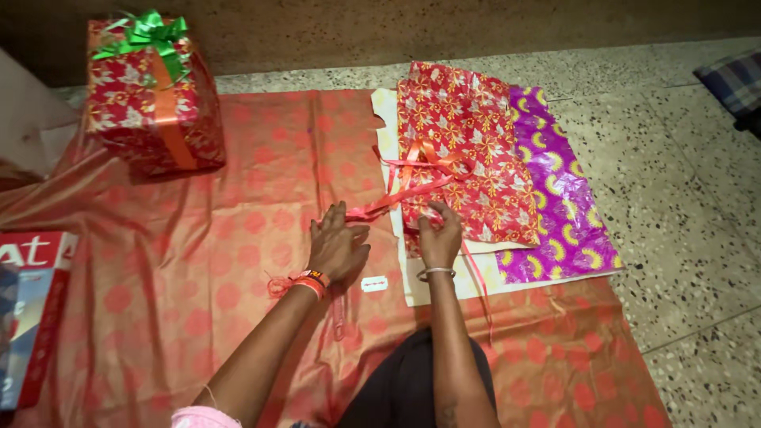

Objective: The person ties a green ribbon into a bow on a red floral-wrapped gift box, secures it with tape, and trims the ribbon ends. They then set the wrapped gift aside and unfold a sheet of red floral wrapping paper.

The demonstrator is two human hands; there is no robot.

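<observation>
My left hand [337, 247] lies palm down on the orange dotted cloth [198, 261], fingers spread, its fingertips at one end of a shiny red ribbon [412, 184]. My right hand [438, 235] pinches the near edge of a red floral sheet of wrapping paper [464, 150], where the ribbon crosses it. The ribbon is loosely tangled over that sheet. Beneath it lie a purple patterned sheet [567, 214] and a cream sheet [444, 285]. A razor blade [374, 283] rests on the cloth between my wrists.
A wrapped red gift box [151, 99] with an orange band and green bow stands at the back left. A red and white box [32, 309] sits at the left edge. Speckled stone floor [682, 198] lies to the right.
</observation>
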